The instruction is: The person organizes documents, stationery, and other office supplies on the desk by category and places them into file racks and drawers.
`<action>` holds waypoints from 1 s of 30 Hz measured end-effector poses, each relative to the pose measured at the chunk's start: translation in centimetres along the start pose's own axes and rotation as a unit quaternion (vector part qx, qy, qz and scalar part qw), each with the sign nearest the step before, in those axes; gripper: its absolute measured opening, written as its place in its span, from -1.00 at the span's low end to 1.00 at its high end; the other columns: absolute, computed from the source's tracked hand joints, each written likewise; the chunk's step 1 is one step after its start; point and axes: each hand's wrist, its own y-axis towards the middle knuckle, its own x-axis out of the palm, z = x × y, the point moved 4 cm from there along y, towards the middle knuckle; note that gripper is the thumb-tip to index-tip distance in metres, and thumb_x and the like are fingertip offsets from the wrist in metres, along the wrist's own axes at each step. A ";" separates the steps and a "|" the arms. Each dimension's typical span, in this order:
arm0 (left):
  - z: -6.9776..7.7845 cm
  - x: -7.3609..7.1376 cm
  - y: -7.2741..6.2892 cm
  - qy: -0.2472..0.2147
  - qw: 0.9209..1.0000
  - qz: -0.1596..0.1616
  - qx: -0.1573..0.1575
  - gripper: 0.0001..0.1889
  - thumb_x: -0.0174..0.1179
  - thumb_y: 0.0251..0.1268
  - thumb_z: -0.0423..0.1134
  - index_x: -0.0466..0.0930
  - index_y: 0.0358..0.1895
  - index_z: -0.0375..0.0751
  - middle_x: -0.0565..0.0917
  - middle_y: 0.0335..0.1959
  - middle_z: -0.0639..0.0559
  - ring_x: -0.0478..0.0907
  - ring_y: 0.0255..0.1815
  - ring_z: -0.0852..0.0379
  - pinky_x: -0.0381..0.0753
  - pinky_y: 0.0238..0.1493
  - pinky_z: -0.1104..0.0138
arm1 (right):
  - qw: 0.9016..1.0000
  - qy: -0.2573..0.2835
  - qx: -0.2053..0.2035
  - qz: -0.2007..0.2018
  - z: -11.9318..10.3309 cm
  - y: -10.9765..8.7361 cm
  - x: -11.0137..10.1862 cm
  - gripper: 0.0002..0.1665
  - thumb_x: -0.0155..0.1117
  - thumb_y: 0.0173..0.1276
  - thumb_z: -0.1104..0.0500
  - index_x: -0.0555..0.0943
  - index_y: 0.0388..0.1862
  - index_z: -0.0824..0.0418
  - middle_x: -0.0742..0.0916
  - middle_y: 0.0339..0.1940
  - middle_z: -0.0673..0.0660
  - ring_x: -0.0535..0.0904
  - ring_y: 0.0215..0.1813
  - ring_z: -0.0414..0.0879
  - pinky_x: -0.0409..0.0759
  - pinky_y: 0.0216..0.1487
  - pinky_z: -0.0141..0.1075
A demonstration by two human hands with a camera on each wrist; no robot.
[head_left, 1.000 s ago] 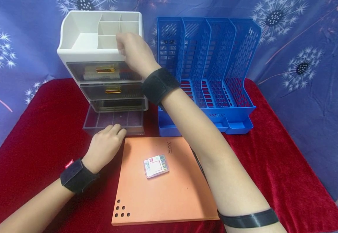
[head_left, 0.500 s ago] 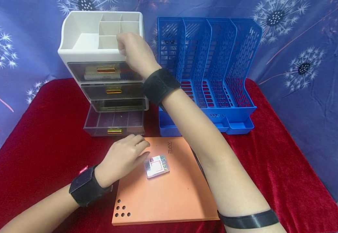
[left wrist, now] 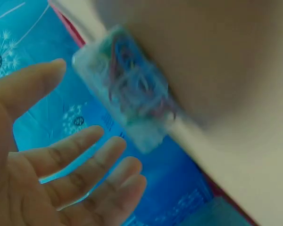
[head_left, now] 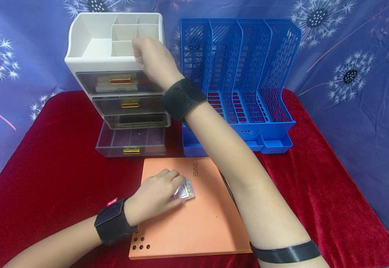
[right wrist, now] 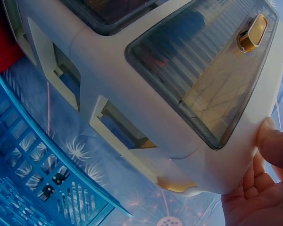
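Note:
A small clear plastic case [head_left: 188, 190] with a white label lies on the orange flat box [head_left: 194, 230]. My left hand [head_left: 155, 195] is over the near left part of the case, thumb and fingers to either side. In the left wrist view, the left fingers [left wrist: 92, 162] are spread and show a gap to the case [left wrist: 127, 84], which holds colourful looped pieces. My right hand [head_left: 157, 61] grips the front top rim of the white drawer organizer [head_left: 87, 64], thumb outside. Its bottom drawer [head_left: 114, 150] is pulled out, with nothing seen inside; the two upper drawers are shut.
A blue mesh file rack [head_left: 241, 128] stands right of the organizer, behind the orange box. My right forearm crosses in front of it. Red cloth [head_left: 315, 193] covers the table; a blue dandelion-print curtain [head_left: 355, 104] hangs behind.
My left hand has left the front of the bottom drawer and moved right and nearer to the case, now partly covering it. The right hand stays on the organizer rim.

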 end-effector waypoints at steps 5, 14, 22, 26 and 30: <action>0.3 0.8 -0.1 0.002 1.000 -0.011 -0.001 -0.45 0.45 -0.18 0.07 0.55 -0.11 -0.15 0.57 -0.24 0.00 0.53 -0.26 0.08 0.57 -0.40 0.28 | 1.000 0.002 0.000 0.000 0.0 -0.1 0.0 -0.85 0.08 0.31 0.33 0.47 -0.19 0.12 0.62 -0.10 -0.02 0.46 -0.09 -0.20 0.42 -0.04 -0.43; 0.3 1.0 0.0 0.002 1.000 -0.015 -0.009 -0.48 0.45 -0.16 0.02 0.53 -0.11 -0.14 0.58 -0.26 0.00 0.53 -0.32 0.09 0.54 -0.47 0.30 | 1.000 0.004 -0.001 0.002 0.0 -0.1 0.0 -0.86 0.08 0.32 0.32 0.47 -0.19 0.12 0.62 -0.11 -0.03 0.46 -0.09 -0.21 0.41 -0.04 -0.44; 0.2 0.9 0.1 0.003 1.000 -0.012 -0.004 -0.55 0.42 -0.14 -0.04 0.54 -0.15 -0.14 0.56 -0.32 0.00 0.52 -0.36 0.09 0.52 -0.50 0.31 | 1.000 0.009 0.003 -0.001 0.0 0.0 0.0 -0.85 0.08 0.31 0.33 0.47 -0.21 0.11 0.61 -0.14 -0.03 0.46 -0.09 -0.21 0.41 -0.05 -0.43; 0.2 0.8 0.2 -0.003 1.000 -0.009 -0.003 -0.57 0.41 -0.14 -0.06 0.54 -0.16 -0.13 0.55 -0.34 0.01 0.52 -0.37 0.09 0.52 -0.51 0.31 | 1.000 0.011 0.004 -0.002 0.0 0.0 0.0 -0.86 0.09 0.32 0.32 0.47 -0.19 0.12 0.62 -0.11 -0.03 0.46 -0.07 -0.21 0.41 -0.03 -0.44; -0.1 0.4 0.2 -0.005 1.000 -0.008 -0.008 -0.57 0.40 -0.14 -0.06 0.55 -0.15 -0.13 0.56 -0.32 0.01 0.52 -0.36 0.09 0.52 -0.51 0.30 | 1.000 0.009 0.004 -0.003 0.0 0.0 0.0 -0.88 0.09 0.33 0.29 0.48 -0.19 0.12 0.62 -0.10 -0.03 0.46 -0.07 -0.21 0.41 -0.03 -0.44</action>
